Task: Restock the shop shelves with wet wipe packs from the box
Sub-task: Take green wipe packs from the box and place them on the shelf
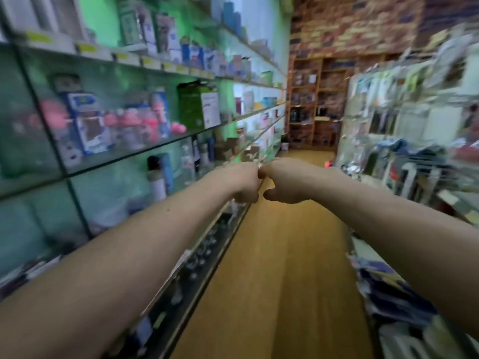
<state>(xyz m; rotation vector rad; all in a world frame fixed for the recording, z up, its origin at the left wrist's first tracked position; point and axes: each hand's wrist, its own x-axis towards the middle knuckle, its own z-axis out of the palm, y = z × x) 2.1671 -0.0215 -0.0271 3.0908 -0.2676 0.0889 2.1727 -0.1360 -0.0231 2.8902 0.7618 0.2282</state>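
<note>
Both of your arms reach straight out down the aisle, and your left hand and right hand meet knuckle to knuckle. Both are clenched, fingers curled under and away from you. Nothing shows in either fist, though the view is badly blurred.

You cannot pick out the box or any wet wipe pack here. Neither lies ahead of, below or beside your fingers, so their direction and long axis can't be judged. You will probably need to find the box before any reach.

The glass shelves run lengthwise just left of your left fist, their front edges parallel to your forearm, so that hand is the nearer one for placing stock. They are crowded with bottles and cartons, and free slots are too smeared to tell.

To the right of your right fist, hanging racks close that side. The open room is the wooden floor below and beyond your knuckles, a narrow lane towards the far shelving.
</note>
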